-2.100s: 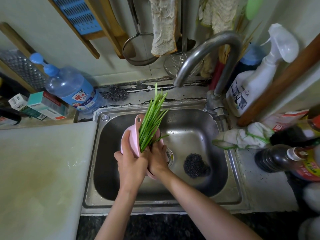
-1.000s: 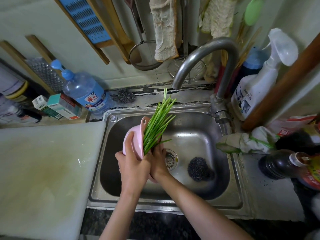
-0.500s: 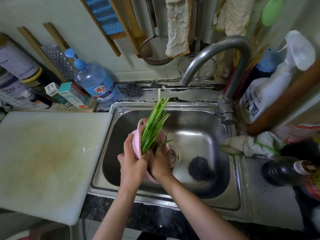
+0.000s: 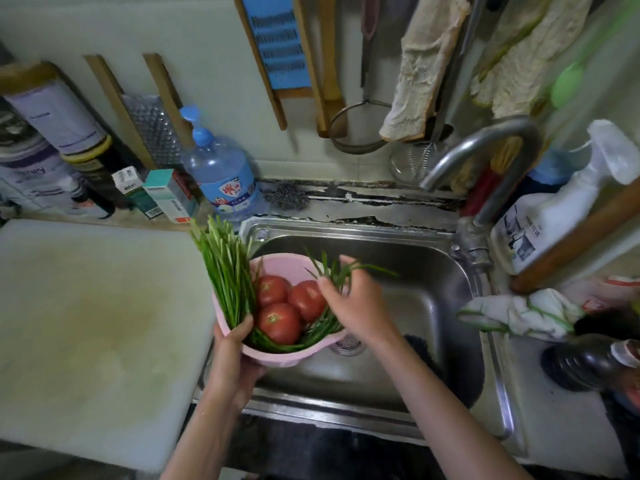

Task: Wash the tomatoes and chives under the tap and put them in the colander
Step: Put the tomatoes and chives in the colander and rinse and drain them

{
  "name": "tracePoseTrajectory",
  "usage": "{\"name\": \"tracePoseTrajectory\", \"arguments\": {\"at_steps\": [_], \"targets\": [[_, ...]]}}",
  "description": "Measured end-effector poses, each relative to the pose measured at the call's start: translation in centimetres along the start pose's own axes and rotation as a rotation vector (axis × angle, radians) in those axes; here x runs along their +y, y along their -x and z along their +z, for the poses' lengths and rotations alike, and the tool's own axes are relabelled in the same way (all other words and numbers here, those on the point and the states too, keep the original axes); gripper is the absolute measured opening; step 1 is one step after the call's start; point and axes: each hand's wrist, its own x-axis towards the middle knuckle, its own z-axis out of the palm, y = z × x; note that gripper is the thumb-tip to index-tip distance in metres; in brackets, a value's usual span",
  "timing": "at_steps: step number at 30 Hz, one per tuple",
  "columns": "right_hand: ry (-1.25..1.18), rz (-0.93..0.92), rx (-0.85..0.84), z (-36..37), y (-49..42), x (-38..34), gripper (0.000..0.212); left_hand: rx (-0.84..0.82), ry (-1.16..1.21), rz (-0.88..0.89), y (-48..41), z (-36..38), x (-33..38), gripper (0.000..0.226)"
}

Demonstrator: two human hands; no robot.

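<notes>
A pink colander [image 4: 287, 355] is held level over the left side of the steel sink [image 4: 433, 271]. Three red tomatoes [image 4: 278, 322] lie inside it. A bunch of green chives [image 4: 227, 268] leans over the colander's left rim, its tips pointing up and away. My left hand [image 4: 235, 358] grips the colander's near left rim, thumb inside on the chive ends. My right hand [image 4: 356, 303] is over the colander's right side, fingers pinching a few loose chive strands [image 4: 337, 271]. The tap [image 4: 485, 150] arches above the sink's right; no water shows.
A pale cutting board [image 4: 97, 327] lies left of the sink. A blue-labelled water bottle [image 4: 221, 174], small boxes and bottles stand along the back wall. A spray bottle [image 4: 554, 209], a rag [image 4: 519, 313] and a dark sauce bottle [image 4: 588, 365] crowd the right counter.
The colander went from tipped on edge to level and moved left, so the tomatoes now show. My right hand left the bunch and now pinches loose strands.
</notes>
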Motion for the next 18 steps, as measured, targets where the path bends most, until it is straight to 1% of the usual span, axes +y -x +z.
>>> {"name": "tracePoseTrajectory", "arguments": {"at_steps": [2,4,5,8,9,11,13,15,18], "targets": [[-0.041,0.027,0.13,0.7,0.1,-0.6,0.052,-0.04,0.05,0.002,-0.5,-2.0,1.1,0.051],[-0.086,0.089,0.186,2.2,0.2,-1.2,0.05,-0.098,0.093,-0.012,-0.8,-4.1,2.6,0.05],[-0.134,0.135,0.158,3.2,0.4,-1.6,0.045,-0.121,0.108,-0.023,-1.0,-5.2,3.4,0.05],[-0.378,0.268,-0.085,7.4,1.1,-3.2,0.029,-0.164,0.119,-0.036,-1.6,-8.9,6.0,0.055],[-0.429,0.293,-0.129,8.9,1.3,-3.8,0.026,-0.178,0.113,-0.035,-1.8,-10.2,7.0,0.055],[-0.468,0.291,-0.136,11.8,1.5,-5.2,0.015,-0.198,0.095,-0.027,-2.6,-13.1,8.8,0.055],[-0.444,0.284,-0.142,14.4,1.6,-6.8,0.01,-0.205,0.073,-0.023,-3.4,-16.0,10.4,0.056],[-0.398,0.286,-0.167,16.8,1.8,-8.2,0.01,-0.208,0.047,-0.039,-4.4,-18.7,12.0,0.053],[-0.341,0.285,-0.173,20.1,2.0,-9.8,0.017,-0.211,-0.062,-0.051,-5.7,-22.0,13.9,0.038]]}}
